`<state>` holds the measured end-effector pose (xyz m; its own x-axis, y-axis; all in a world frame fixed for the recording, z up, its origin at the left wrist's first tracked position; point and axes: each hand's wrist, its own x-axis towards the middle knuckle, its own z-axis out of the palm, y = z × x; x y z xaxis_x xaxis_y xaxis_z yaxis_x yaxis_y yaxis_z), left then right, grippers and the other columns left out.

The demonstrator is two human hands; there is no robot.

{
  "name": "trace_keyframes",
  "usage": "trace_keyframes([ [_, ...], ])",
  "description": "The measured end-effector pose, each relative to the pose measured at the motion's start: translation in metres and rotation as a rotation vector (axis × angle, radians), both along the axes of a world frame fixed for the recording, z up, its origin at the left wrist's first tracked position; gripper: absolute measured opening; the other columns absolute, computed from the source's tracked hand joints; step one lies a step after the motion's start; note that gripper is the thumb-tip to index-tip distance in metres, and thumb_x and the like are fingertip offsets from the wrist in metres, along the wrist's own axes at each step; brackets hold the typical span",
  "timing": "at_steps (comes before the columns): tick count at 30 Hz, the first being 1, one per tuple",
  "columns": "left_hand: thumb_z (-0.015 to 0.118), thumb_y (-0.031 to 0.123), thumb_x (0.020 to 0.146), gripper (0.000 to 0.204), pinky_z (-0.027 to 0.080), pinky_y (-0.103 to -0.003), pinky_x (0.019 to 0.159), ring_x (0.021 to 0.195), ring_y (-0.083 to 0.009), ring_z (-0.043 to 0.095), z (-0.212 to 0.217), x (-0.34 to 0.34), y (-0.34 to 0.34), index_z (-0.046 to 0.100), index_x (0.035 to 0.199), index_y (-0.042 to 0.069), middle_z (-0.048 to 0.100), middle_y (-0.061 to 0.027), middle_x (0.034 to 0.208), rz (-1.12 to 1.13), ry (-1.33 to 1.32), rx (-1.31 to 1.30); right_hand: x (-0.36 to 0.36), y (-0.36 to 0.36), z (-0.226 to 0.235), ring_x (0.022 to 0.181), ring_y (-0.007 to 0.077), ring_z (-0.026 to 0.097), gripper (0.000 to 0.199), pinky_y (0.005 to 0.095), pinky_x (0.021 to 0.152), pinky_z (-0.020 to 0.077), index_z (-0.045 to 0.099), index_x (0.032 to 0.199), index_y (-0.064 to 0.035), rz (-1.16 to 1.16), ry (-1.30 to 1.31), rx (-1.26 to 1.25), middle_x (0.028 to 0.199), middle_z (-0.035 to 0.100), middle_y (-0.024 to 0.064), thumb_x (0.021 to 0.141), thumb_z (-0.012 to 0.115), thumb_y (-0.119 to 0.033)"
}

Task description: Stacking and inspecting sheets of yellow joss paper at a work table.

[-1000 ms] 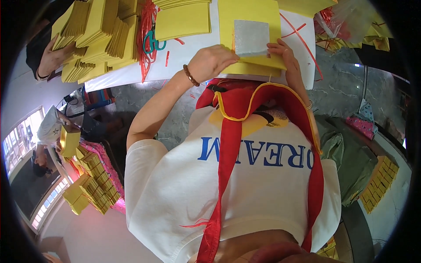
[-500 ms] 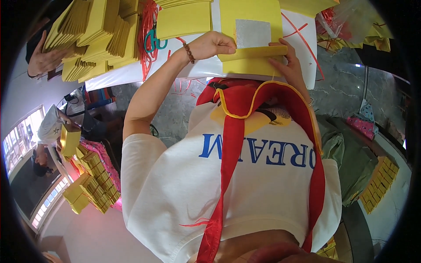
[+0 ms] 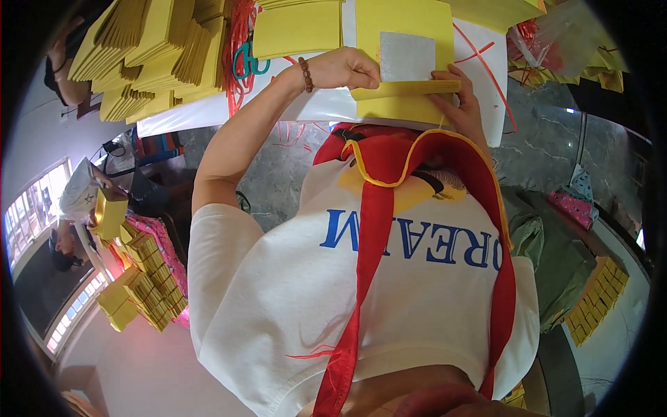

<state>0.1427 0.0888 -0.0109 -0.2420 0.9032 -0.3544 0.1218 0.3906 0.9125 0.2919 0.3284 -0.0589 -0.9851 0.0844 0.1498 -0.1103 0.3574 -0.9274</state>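
On the white table in front of me lies yellow paper [image 3: 410, 14] with a silver-grey square patch [image 3: 408, 57] on it. Its near part is turned up into a narrow folded band [image 3: 406, 88] running left to right beneath the patch. My left hand [image 3: 347, 68], a brown bead bracelet at the wrist, pinches the band's left end with its fingers closed. At the right end my right hand [image 3: 458, 101] grips the band between thumb and fingers. More yellow paper [image 3: 403, 108] shows flat below the band, by the table's near edge.
Left of my hands are a yellow paper stack [image 3: 297, 31], teal-handled scissors [image 3: 249, 62] and red strips [image 3: 240, 94]. Fanned yellow bundles [image 3: 149, 42] fill the table's left end, near another person's arm [image 3: 73, 87]. A red strip [image 3: 490, 69] lies right.
My hands keep their hold on the folded band, nearly unmoved, while the whole view shifts slightly. At the far left, the other person's hand has drawn back from the fanned bundles.
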Motion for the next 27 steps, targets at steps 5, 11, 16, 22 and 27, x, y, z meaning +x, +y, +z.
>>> trace_keyframes([
  [5, 0.056, 0.016, 0.084, 0.017, 0.037, -0.020, 0.056, 0.062, -0.0032, 0.044, -0.004, 0.002, 0.000, 0.062, 0.087, 0.000, 0.052, 0.0043, 0.067, -0.013, -0.009, -0.017, 0.000, 0.003, -0.004, 0.125, 0.0241, 0.030, 0.040, 0.0352, 0.101, 0.0281, 0.056, 0.109, -0.0100, 0.050, 0.038, 0.018, 0.116, 0.054, 0.0015, 0.070, 0.066, -0.009],
  [11, 0.057, 0.019, 0.080, 0.018, 0.037, -0.021, 0.055, 0.058, -0.0044, 0.043, -0.011, 0.002, -0.003, 0.061, 0.081, 0.002, 0.050, 0.0038, 0.060, 0.030, 0.068, 0.081, 0.003, 0.010, 0.008, 0.127, 0.0239, 0.025, 0.042, 0.0359, 0.102, 0.0260, 0.055, 0.111, -0.0088, 0.175, -0.097, -0.359, 0.123, 0.049, 0.0019, 0.071, 0.066, -0.012],
  [16, 0.059, 0.023, 0.080, 0.023, 0.042, -0.022, 0.065, 0.065, -0.0073, 0.051, 0.000, 0.008, -0.005, 0.062, 0.088, 0.001, 0.058, -0.0003, 0.068, 0.090, 0.048, 0.085, 0.000, 0.002, 0.016, 0.126, 0.0240, 0.028, 0.037, 0.0363, 0.101, 0.0265, 0.055, 0.111, -0.0084, 0.095, -0.082, 0.021, 0.121, 0.051, 0.0039, 0.075, 0.064, -0.014],
  [22, 0.066, 0.027, 0.075, 0.054, 0.032, -0.036, 0.094, 0.114, -0.0242, 0.043, 0.004, 0.023, -0.019, 0.047, 0.123, 0.010, 0.049, -0.0099, 0.122, 0.066, 0.610, 0.199, -0.002, 0.003, -0.011, 0.120, 0.0253, 0.036, 0.023, 0.0348, 0.100, 0.0291, 0.058, 0.101, -0.0083, 0.007, 0.080, -0.051, 0.109, 0.058, 0.0056, 0.077, 0.060, -0.006],
  [27, 0.060, 0.010, 0.069, 0.057, 0.030, -0.038, 0.096, 0.119, -0.0253, 0.038, -0.013, 0.037, -0.014, 0.047, 0.123, 0.019, 0.044, -0.0072, 0.128, 0.026, 1.374, 0.029, -0.001, 0.011, -0.005, 0.118, 0.0263, 0.040, 0.026, 0.0355, 0.100, 0.0295, 0.059, 0.096, -0.0092, 0.026, 0.095, -0.153, 0.111, 0.057, 0.0043, 0.071, 0.065, -0.006],
])
